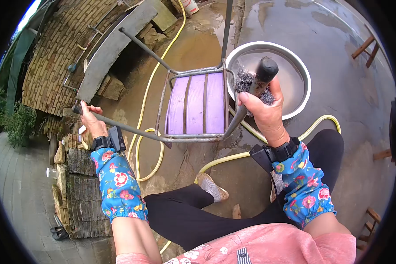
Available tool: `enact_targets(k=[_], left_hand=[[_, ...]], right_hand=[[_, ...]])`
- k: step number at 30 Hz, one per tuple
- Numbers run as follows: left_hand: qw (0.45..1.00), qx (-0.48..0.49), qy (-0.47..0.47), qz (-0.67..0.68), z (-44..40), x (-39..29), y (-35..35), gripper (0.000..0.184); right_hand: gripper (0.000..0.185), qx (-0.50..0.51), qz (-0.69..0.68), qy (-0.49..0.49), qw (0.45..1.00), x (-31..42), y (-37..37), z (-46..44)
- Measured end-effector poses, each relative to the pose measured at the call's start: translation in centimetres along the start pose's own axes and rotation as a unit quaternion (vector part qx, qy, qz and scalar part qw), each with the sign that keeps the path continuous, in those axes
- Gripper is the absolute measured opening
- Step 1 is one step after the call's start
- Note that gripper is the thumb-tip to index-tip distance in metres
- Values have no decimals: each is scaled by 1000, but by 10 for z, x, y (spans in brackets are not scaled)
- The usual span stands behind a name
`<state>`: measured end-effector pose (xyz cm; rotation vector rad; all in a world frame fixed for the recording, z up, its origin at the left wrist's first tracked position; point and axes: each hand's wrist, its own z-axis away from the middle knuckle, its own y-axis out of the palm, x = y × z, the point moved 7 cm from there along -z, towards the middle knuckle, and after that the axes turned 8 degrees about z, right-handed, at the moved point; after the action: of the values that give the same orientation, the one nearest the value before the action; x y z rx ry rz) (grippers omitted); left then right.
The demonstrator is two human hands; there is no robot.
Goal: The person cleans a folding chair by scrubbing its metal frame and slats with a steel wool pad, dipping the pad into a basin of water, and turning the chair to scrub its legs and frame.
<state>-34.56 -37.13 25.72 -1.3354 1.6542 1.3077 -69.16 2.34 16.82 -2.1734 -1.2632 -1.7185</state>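
Note:
A metal-framed stool (pixel 196 104) with purple seat slats is held tilted in front of me, its legs pointing outward. My left hand (pixel 93 121) is closed round one leg near its dark end at the left. My right hand (pixel 269 113) grips a clump of grey steel wool (pixel 244 80) against another leg, just below its black rubber cap (pixel 267 69). The thumb lies along the near side of that leg, and part of the wool is hidden behind it. Behind my right hand stands a round metal basin (pixel 308 88) with cloudy water.
A yellow hose (pixel 224 159) loops over the wet concrete floor around my feet. Stacked bricks (pixel 89 198) stand at the left, and a stone slab (pixel 114 46) lies behind them. Wooden stool legs (pixel 364 46) show at the right edge. A white bucket (pixel 190 6) stands far back.

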Motion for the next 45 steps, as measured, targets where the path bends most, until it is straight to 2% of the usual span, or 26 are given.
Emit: enact_targets(k=[2,3,6,8,9,10,12,14,15,16,19,20,23,26,28,30,32,34,36,37,39,40,41,43,44,45], left_hand=[[998,-12,-41,-49,-13,23,-35,43],[995,2,-43,-85,-7,20,-38,47],[976,46,-61,-203,9,30,-38,72],[930,14,-35,-367,18,17,-34,85],[931,7,51,-360,42,4,-13,87],[936,61,126,-323,81,-11,20,87],[942,234,131,-200,178,-39,92,91],[910,351,159,-152,236,-51,130,105],[889,397,172,-152,264,-59,148,105],[857,457,193,-139,280,-62,158,83],[887,405,104,-194,285,-59,184,31],[880,406,129,-209,283,-58,188,29],[898,406,63,-158,281,-57,203,30],[896,382,109,-199,275,-59,210,34],[902,346,108,-233,269,-56,212,43],[916,330,115,-195,261,-54,225,46],[936,322,33,-135,245,-42,231,45],[934,311,53,-170,233,-38,240,41],[930,346,46,-118,220,-32,245,41],[936,336,40,-97,217,-31,250,39],[936,336,47,-93,207,-30,258,40],[934,341,55,-91,216,-43,246,40],[933,342,59,-95,216,-46,246,40],[933,341,58,-97,215,-48,248,40],[933,340,63,-104,214,-49,247,40],[929,349,50,-113,213,-47,247,40]], right_hand=[[40,18,74,-11,997,-1,14,4],[41,27,93,-64,993,2,19,5],[42,48,50,-41,997,-7,31,10],[41,108,71,-126,984,2,54,9],[40,124,40,-156,979,7,68,7],[45,156,40,-153,975,6,79,8],[41,161,13,-177,971,9,96,10],[38,143,27,-177,973,16,106,7],[37,139,18,-181,974,17,110,6],[36,134,8,-184,974,17,112,5],[33,105,-8,-174,979,15,115,4],[33,79,-7,-178,981,15,114,1],[35,19,-16,-190,982,10,109,2],[41,-19,13,-206,978,-17,106,8],[45,19,98,-203,974,-49,109,20],[46,77,199,-218,952,-98,109,42],[45,227,291,-209,906,-163,105,67],[40,269,259,-218,902,-181,79,61],[39,236,301,-235,893,-179,35,24],[38,185,356,-225,888,-185,3,-2],[35,52,463,-69,882,-239,-87,-52],[35,47,381,161,909,-249,-139,-40],[38,2,387,170,906,-275,-195,-47],[38,-109,556,193,801,-305,-303,-47],[38,-173,545,248,782,-313,-345,-35],[41,-178,582,311,730,-340,-385,-23]])
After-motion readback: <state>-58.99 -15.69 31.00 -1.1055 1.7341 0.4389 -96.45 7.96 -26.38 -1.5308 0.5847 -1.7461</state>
